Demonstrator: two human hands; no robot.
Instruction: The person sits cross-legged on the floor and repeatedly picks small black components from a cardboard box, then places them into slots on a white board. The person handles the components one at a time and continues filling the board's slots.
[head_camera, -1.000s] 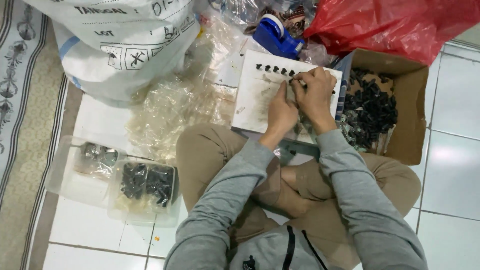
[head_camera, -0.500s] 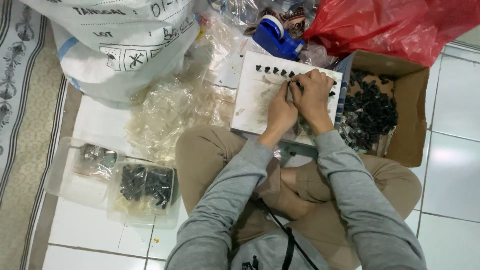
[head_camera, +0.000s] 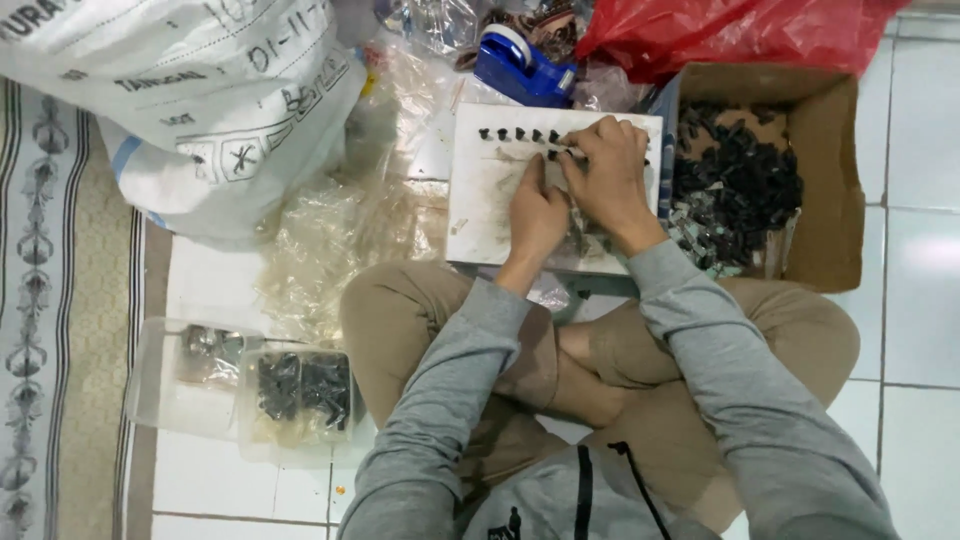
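Both hands have barely shifted, left hand (head_camera: 537, 215) flat on the white board (head_camera: 480, 215), right hand (head_camera: 607, 175) pinching one small black piece (head_camera: 553, 155).

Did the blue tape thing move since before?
No. The blue tape dispenser sits in the same spot as earlier, just above the white board's top edge and left of the red bag.

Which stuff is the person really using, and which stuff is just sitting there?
In use:
left hand
right hand
white board
row of small black pieces
box of black pieces

Just lying about:
blue tape dispenser
red bag
white sack
clear trays
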